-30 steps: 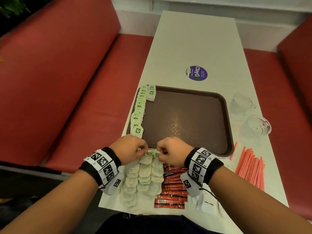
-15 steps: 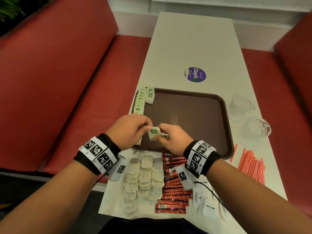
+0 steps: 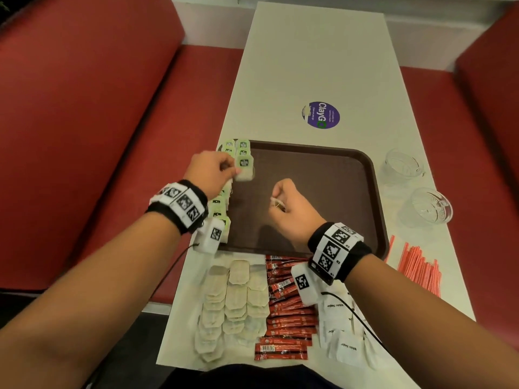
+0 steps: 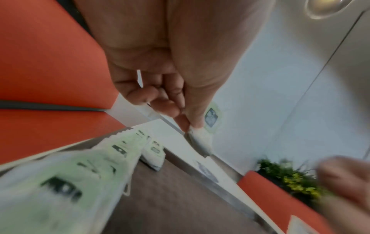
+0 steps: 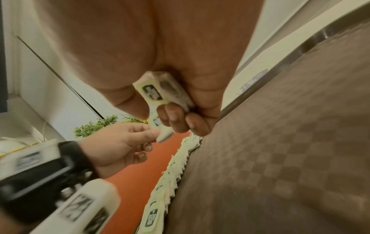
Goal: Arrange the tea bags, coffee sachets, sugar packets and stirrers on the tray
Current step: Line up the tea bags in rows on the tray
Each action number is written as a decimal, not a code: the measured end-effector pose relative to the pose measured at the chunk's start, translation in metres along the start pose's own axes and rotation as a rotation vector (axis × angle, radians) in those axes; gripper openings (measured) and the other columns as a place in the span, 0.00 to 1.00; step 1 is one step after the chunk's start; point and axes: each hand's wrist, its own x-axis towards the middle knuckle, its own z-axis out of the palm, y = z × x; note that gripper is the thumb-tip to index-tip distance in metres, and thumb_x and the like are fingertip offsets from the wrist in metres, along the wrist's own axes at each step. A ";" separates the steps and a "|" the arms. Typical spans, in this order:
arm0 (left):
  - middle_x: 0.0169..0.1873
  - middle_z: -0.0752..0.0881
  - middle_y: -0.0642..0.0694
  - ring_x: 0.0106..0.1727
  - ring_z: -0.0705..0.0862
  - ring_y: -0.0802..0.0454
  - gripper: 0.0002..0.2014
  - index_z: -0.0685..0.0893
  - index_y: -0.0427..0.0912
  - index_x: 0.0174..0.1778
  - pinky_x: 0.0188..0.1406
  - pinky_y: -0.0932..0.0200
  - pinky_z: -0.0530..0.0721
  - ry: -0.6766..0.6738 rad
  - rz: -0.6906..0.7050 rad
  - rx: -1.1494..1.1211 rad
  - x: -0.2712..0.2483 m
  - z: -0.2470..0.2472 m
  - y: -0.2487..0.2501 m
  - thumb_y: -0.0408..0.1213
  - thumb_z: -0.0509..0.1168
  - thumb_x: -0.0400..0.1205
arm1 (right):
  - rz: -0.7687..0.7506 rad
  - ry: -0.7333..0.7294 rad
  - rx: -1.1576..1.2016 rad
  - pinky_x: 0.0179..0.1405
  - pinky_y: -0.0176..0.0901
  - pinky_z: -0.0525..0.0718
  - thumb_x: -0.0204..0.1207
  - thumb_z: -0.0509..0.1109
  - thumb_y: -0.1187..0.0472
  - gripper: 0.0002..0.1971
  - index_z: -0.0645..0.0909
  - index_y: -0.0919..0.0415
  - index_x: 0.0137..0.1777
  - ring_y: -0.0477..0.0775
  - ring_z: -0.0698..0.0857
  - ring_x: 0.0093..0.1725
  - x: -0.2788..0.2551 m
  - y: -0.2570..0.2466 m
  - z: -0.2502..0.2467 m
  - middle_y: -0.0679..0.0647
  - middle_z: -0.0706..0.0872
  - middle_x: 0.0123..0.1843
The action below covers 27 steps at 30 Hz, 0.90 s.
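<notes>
Green-tagged white paper tea bag (image 3: 243,170), pinched in your left hand (image 3: 211,173) fingers above the dark brown plastic tray (image 3: 331,192), should overlap the second row squarely while your right hand (image 3: 292,206) grips the spare.

Most of the brown tray (image 3: 323,192) floor lay bare in the middle of the frame, giving my hands room to pass. Its left rim was lined with a row of tea bags (image 3: 222,203), with more at the upper left corner. Below the tray, loose tea bags (image 3: 236,299), red coffee sachets (image 3: 289,318) and sugar packets (image 3: 345,343) crowded the near table edge. At right stood two glass cups (image 3: 429,206) and pink stirrers (image 3: 418,265).
</notes>
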 end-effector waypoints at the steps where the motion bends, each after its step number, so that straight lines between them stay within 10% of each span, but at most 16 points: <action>1: 0.37 0.87 0.54 0.38 0.84 0.59 0.05 0.86 0.52 0.39 0.44 0.59 0.85 -0.001 -0.048 0.034 0.016 0.001 -0.004 0.44 0.74 0.80 | 0.015 0.000 0.005 0.34 0.52 0.77 0.80 0.63 0.64 0.07 0.67 0.57 0.54 0.53 0.76 0.30 0.000 0.001 -0.001 0.53 0.78 0.34; 9: 0.63 0.83 0.45 0.62 0.83 0.45 0.18 0.84 0.49 0.58 0.57 0.53 0.83 -0.093 -0.225 0.243 0.083 0.022 -0.012 0.44 0.79 0.75 | 0.040 0.007 -0.053 0.37 0.51 0.78 0.81 0.62 0.60 0.08 0.71 0.51 0.40 0.53 0.77 0.33 0.001 0.006 -0.010 0.51 0.80 0.34; 22: 0.51 0.87 0.44 0.52 0.85 0.42 0.17 0.86 0.44 0.54 0.45 0.52 0.83 -0.164 -0.176 0.488 0.109 0.051 0.005 0.53 0.73 0.77 | 0.052 -0.046 0.020 0.29 0.50 0.85 0.88 0.63 0.55 0.04 0.75 0.51 0.50 0.56 0.85 0.25 0.001 0.009 -0.015 0.54 0.89 0.36; 27: 0.50 0.88 0.44 0.45 0.83 0.43 0.17 0.85 0.44 0.51 0.38 0.55 0.79 -0.212 -0.182 0.500 0.114 0.055 0.003 0.52 0.74 0.75 | 0.046 0.010 -0.045 0.40 0.52 0.85 0.89 0.60 0.54 0.03 0.72 0.50 0.52 0.51 0.84 0.36 0.004 0.010 -0.019 0.48 0.86 0.37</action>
